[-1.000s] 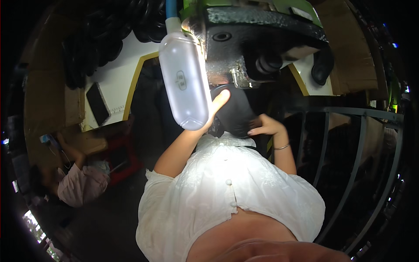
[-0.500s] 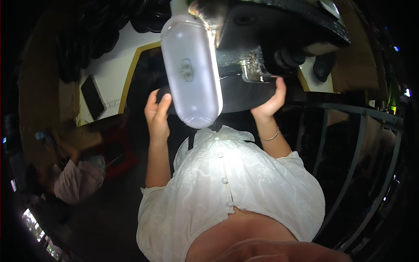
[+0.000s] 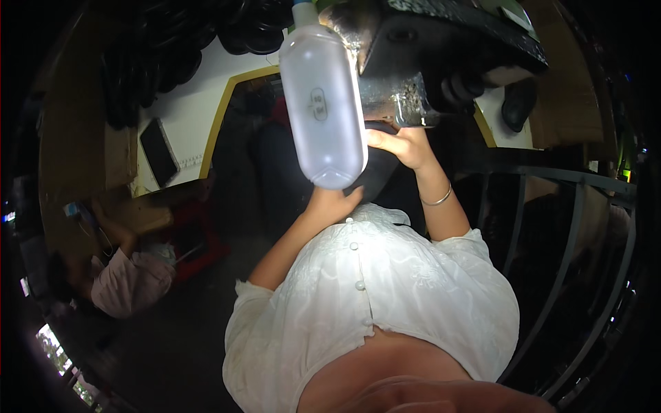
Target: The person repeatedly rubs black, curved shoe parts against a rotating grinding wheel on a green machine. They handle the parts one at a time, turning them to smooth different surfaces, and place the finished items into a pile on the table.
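A dark curved flat piece [image 3: 382,168], perhaps a shoe part, lies between my two hands below the machine. My right hand [image 3: 414,146] is closed on its far end, beside the machine's metal lower part, with the thumb stretched to the left. At the near left side, my left hand [image 3: 329,204] holds the piece, its thumb pointing up and right; its fingers are hidden behind a translucent white oblong bottle-like container [image 3: 322,103]. That container hangs close to the camera and covers the middle of the work. Above my hands stands the dark machine head [image 3: 427,51], its lower part brightly lit.
A white table [image 3: 196,89] with a yellow edge carries piled black pieces [image 3: 162,55] and a phone-like dark slab [image 3: 160,153]. Another black piece [image 3: 516,107] lies on the right. Metal bars [image 3: 568,213] stand at my right. A person [image 3: 134,282] sits at the left by a red stool [image 3: 200,237].
My left hand has moved down and right, toward my body. My right hand has shifted left and up, and the dark piece has turned between them. The whole view has shifted slightly.
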The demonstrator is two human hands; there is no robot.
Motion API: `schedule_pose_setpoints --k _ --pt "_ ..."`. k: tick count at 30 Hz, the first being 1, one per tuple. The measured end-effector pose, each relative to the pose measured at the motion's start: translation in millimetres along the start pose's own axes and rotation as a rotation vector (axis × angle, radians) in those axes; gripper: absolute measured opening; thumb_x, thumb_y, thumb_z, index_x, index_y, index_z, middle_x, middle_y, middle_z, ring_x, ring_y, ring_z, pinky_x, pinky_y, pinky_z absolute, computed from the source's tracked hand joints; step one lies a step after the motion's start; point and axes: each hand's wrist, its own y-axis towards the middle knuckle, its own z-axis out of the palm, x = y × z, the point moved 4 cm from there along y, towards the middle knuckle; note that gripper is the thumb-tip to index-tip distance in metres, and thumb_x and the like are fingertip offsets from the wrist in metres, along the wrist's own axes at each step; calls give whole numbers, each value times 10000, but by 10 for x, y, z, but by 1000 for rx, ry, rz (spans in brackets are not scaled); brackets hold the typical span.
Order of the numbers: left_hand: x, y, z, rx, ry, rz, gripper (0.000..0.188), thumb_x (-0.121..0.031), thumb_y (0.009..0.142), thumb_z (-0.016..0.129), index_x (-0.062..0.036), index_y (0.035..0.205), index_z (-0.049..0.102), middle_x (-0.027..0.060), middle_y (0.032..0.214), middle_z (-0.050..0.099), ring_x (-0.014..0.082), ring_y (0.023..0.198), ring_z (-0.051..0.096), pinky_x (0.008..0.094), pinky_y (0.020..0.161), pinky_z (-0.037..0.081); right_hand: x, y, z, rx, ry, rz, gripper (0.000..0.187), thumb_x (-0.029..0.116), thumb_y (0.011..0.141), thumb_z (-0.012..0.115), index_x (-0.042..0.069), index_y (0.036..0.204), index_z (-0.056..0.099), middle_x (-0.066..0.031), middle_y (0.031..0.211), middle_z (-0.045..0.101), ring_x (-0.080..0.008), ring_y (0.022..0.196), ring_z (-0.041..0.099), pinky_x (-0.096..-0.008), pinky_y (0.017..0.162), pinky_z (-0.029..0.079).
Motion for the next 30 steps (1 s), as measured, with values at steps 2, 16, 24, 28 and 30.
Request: schedule_pose_setpoints --k 2,16,24,28,30 --pt "-366 254 -76 -93 -137 137 248 -116 770 656 22 967 598 69 834 649 104 745 592 251 675 474 17 12 -34 13 -20 -54 321 196 787 627 -36 1002 574 -82 925 629 -120 807 586 -238 743 461" --pt "-318 352 -392 -77 -723 -67 205 -110 871 544 39 1011 559 79 900 640 93 796 585 227 755 454 -1441 -1697 -1155 -201 782 434 521 -6 600 646 -35 1106 528 -162 1096 571 -275 987 565 -380 907 427" --pt "-102 1 -596 -65 -964 -296 238 -94 838 472 2 1055 481 70 901 586 116 770 578 244 695 474 -581 -649 -1075 -399 984 244 377 172 773 538 -60 1070 537 -180 1027 599 -288 951 588 -383 869 457" --pt "8 -194 -763 -205 -1010 -383 210 -83 846 406 -2 1021 488 83 944 576 122 777 579 278 684 495 -577 -434 -738 -273 1052 256 330 163 782 528 -47 1036 551 -168 1005 606 -273 924 594 -366 843 469" --pt "189 -283 -814 -290 -1029 -417 213 -92 850 398 -7 1022 490 75 957 576 129 776 581 291 692 499 -555 -385 -519 -164 1059 279 350 138 775 526 -44 1074 519 -165 1030 588 -268 935 584 -368 848 468"
